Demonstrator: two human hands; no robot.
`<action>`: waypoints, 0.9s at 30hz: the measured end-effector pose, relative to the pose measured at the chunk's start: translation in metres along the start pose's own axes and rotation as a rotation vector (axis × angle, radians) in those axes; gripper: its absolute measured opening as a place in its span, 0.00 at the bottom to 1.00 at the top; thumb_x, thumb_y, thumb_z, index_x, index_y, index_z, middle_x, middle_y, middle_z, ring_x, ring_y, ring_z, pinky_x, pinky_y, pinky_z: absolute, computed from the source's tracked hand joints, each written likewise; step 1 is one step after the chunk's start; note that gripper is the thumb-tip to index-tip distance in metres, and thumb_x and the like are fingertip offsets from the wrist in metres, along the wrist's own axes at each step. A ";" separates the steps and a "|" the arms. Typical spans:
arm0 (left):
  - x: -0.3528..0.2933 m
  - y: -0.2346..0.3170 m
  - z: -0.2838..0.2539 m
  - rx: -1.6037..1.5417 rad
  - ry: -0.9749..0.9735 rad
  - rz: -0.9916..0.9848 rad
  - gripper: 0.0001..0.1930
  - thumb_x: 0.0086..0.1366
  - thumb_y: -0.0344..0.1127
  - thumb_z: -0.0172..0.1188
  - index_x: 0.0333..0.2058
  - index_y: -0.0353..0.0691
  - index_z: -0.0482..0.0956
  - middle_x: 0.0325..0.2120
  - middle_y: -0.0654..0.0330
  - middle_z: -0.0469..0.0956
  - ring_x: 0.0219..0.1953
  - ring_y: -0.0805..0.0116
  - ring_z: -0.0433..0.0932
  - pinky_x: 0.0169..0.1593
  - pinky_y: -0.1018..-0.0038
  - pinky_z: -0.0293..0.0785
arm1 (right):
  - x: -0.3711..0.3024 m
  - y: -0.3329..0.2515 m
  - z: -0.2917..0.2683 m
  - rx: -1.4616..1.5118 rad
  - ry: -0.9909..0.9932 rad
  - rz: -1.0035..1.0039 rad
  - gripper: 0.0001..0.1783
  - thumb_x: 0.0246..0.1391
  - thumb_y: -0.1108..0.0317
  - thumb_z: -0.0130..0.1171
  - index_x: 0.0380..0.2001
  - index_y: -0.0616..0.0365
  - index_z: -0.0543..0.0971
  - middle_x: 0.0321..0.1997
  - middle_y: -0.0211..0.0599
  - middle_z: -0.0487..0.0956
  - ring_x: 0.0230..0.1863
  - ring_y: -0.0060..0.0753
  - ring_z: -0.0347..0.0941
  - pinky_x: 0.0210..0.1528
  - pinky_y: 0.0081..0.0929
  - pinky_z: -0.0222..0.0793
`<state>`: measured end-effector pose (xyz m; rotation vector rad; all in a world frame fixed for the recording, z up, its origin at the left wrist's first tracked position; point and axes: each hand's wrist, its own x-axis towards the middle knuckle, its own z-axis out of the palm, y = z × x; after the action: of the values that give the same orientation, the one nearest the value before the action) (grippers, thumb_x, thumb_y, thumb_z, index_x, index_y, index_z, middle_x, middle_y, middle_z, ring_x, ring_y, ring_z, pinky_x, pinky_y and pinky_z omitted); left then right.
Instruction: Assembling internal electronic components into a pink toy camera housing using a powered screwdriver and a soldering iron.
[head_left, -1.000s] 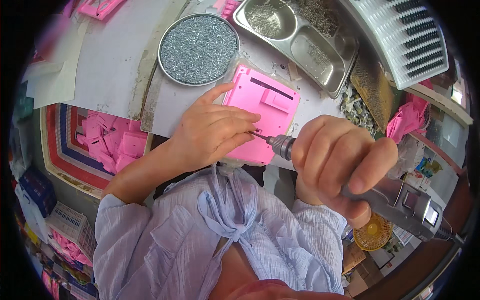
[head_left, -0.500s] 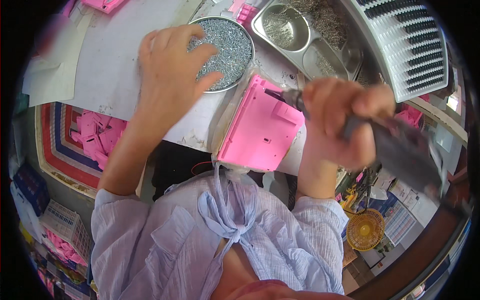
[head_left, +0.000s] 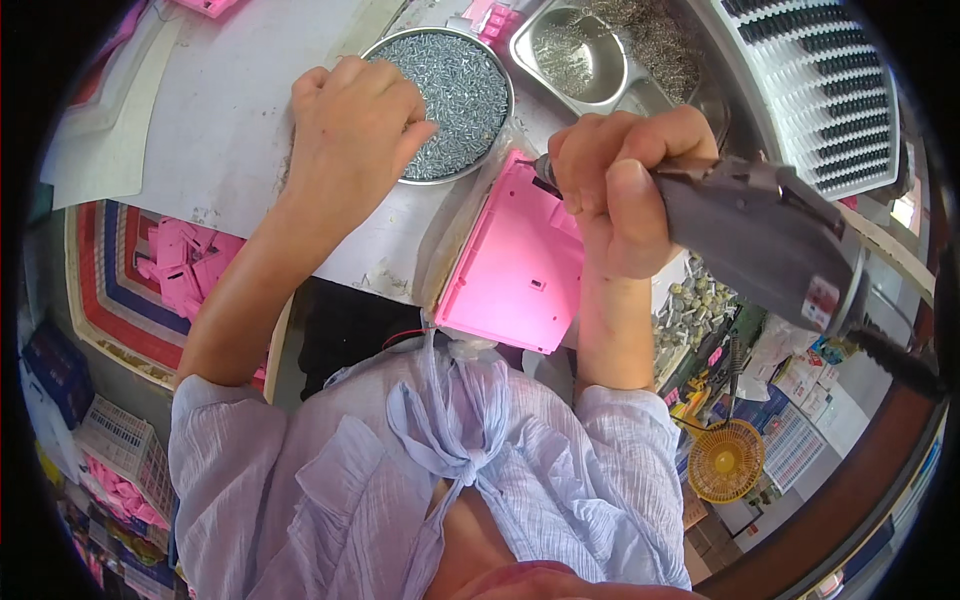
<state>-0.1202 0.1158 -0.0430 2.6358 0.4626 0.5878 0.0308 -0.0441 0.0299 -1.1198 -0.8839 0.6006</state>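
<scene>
A dark grey electric screwdriver (head_left: 745, 230) lies across my right hand (head_left: 620, 185), whose fingers wrap round its front end. Its bit reaches the upper corner of a pink plastic panel (head_left: 510, 265), which rests tilted at the table's front edge. Over the left side of a round metal bowl of small silvery screws (head_left: 452, 100) is my left hand (head_left: 358, 125). Those fingers are curled in against the screws, and whatever they may pinch is hidden.
A steel tray with compartments (head_left: 578, 60) holds small metal parts beyond the panel. Right of it stands a white rack of black pieces (head_left: 850, 120). At the left, a striped box (head_left: 100, 270) holds pink plastic parts. A yellow basket (head_left: 727, 460) sits low at the right.
My right hand has brought the screwdriver left and up, its bit now at the panel's upper corner. The spread fingers of my left hand have curled in over the screws.
</scene>
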 end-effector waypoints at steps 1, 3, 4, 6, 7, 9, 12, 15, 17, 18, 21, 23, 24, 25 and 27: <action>0.000 0.000 0.000 -0.009 0.000 0.001 0.07 0.58 0.39 0.71 0.31 0.48 0.81 0.33 0.70 0.77 0.44 0.66 0.74 0.53 0.56 0.61 | 0.000 -0.003 -0.001 0.034 -0.014 -0.004 0.10 0.64 0.69 0.59 0.34 0.55 0.66 0.19 0.32 0.69 0.18 0.25 0.62 0.20 0.26 0.57; 0.004 -0.002 0.002 -0.035 0.032 0.021 0.07 0.58 0.39 0.71 0.31 0.48 0.81 0.32 0.70 0.78 0.43 0.65 0.74 0.52 0.58 0.62 | 0.005 -0.017 -0.005 0.150 -0.081 -0.033 0.10 0.64 0.68 0.59 0.35 0.55 0.67 0.18 0.31 0.69 0.18 0.24 0.62 0.21 0.28 0.59; 0.007 -0.003 0.003 -0.049 0.057 0.038 0.07 0.58 0.40 0.71 0.31 0.48 0.81 0.32 0.69 0.78 0.42 0.65 0.75 0.52 0.59 0.63 | 0.003 -0.027 -0.004 0.195 -0.102 -0.016 0.11 0.63 0.67 0.60 0.35 0.55 0.66 0.19 0.31 0.69 0.18 0.24 0.62 0.22 0.29 0.60; 0.004 -0.003 0.003 -0.076 0.085 0.053 0.08 0.59 0.40 0.70 0.30 0.47 0.80 0.30 0.68 0.78 0.40 0.63 0.75 0.49 0.61 0.64 | -0.004 -0.031 -0.001 0.179 -0.109 0.025 0.13 0.62 0.66 0.62 0.35 0.54 0.66 0.19 0.31 0.70 0.18 0.24 0.63 0.23 0.30 0.60; 0.003 -0.003 0.004 -0.092 0.095 0.054 0.08 0.60 0.40 0.70 0.30 0.46 0.80 0.29 0.67 0.79 0.38 0.62 0.76 0.48 0.61 0.65 | -0.013 -0.023 0.001 0.116 -0.090 0.050 0.14 0.62 0.66 0.63 0.35 0.54 0.66 0.19 0.31 0.70 0.18 0.25 0.63 0.23 0.30 0.60; 0.004 -0.003 0.003 -0.126 0.089 0.055 0.08 0.61 0.40 0.69 0.30 0.46 0.80 0.28 0.65 0.79 0.36 0.61 0.76 0.44 0.62 0.67 | -0.018 -0.018 0.008 0.045 -0.058 0.085 0.15 0.61 0.65 0.65 0.34 0.54 0.66 0.19 0.32 0.70 0.18 0.25 0.63 0.23 0.29 0.60; 0.004 -0.002 -0.003 -0.171 0.052 0.052 0.09 0.62 0.40 0.69 0.31 0.44 0.80 0.26 0.63 0.79 0.34 0.58 0.77 0.39 0.61 0.70 | -0.019 -0.010 0.010 0.032 -0.039 0.046 0.15 0.61 0.65 0.65 0.35 0.55 0.66 0.19 0.32 0.70 0.18 0.24 0.63 0.23 0.29 0.60; -0.003 0.006 -0.006 -0.237 0.048 0.107 0.08 0.61 0.38 0.69 0.32 0.41 0.81 0.26 0.61 0.79 0.33 0.57 0.77 0.37 0.61 0.72 | -0.017 -0.010 0.004 0.011 -0.072 0.037 0.15 0.62 0.64 0.64 0.37 0.55 0.67 0.19 0.32 0.71 0.18 0.24 0.63 0.23 0.28 0.60; -0.012 0.017 -0.014 -0.271 0.059 0.151 0.07 0.59 0.32 0.71 0.32 0.39 0.81 0.28 0.59 0.80 0.33 0.58 0.78 0.38 0.64 0.72 | -0.012 -0.019 -0.001 -0.020 -0.135 -0.013 0.14 0.63 0.61 0.63 0.39 0.55 0.68 0.19 0.31 0.71 0.18 0.23 0.63 0.23 0.28 0.60; -0.015 0.022 -0.015 -0.335 0.074 0.160 0.07 0.58 0.31 0.72 0.32 0.38 0.82 0.28 0.58 0.81 0.34 0.57 0.78 0.38 0.64 0.73 | -0.008 -0.028 -0.001 0.003 -0.166 -0.041 0.14 0.63 0.60 0.62 0.40 0.54 0.68 0.19 0.30 0.71 0.18 0.22 0.63 0.23 0.28 0.60; -0.027 0.038 -0.017 -0.490 0.104 0.176 0.09 0.54 0.30 0.73 0.32 0.38 0.82 0.30 0.59 0.82 0.34 0.58 0.79 0.38 0.65 0.75 | -0.003 -0.061 0.006 0.119 -0.229 -0.109 0.15 0.64 0.56 0.61 0.43 0.50 0.69 0.20 0.26 0.72 0.17 0.21 0.63 0.22 0.28 0.60; -0.032 0.048 -0.019 -0.531 0.131 0.177 0.10 0.52 0.30 0.74 0.30 0.39 0.81 0.30 0.60 0.82 0.33 0.59 0.79 0.36 0.67 0.76 | -0.009 -0.074 0.014 0.142 -0.249 -0.091 0.15 0.64 0.53 0.60 0.44 0.48 0.69 0.21 0.23 0.72 0.16 0.21 0.64 0.23 0.28 0.60; -0.034 0.051 -0.021 -0.557 0.124 0.166 0.10 0.52 0.29 0.74 0.31 0.39 0.81 0.30 0.60 0.83 0.33 0.59 0.79 0.37 0.67 0.76 | -0.011 -0.074 0.015 0.147 -0.263 -0.088 0.16 0.64 0.53 0.60 0.44 0.48 0.69 0.21 0.22 0.72 0.16 0.21 0.64 0.22 0.28 0.61; -0.036 0.052 -0.023 -0.584 0.116 0.157 0.10 0.52 0.29 0.73 0.31 0.39 0.82 0.31 0.60 0.83 0.33 0.59 0.79 0.37 0.67 0.76 | -0.013 -0.075 0.016 0.149 -0.276 -0.089 0.16 0.64 0.52 0.61 0.44 0.47 0.69 0.21 0.21 0.72 0.16 0.21 0.65 0.22 0.28 0.61; -0.042 0.056 -0.026 -0.633 0.089 0.122 0.09 0.52 0.27 0.73 0.32 0.39 0.83 0.31 0.60 0.83 0.33 0.60 0.79 0.37 0.67 0.75 | -0.018 -0.076 0.019 0.161 -0.290 -0.088 0.16 0.64 0.52 0.61 0.44 0.47 0.69 0.21 0.21 0.72 0.16 0.21 0.66 0.22 0.27 0.61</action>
<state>-0.1549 0.0589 -0.0106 2.0455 0.1075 0.7471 0.0036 -0.0743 0.0991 -0.8565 -1.1076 0.7593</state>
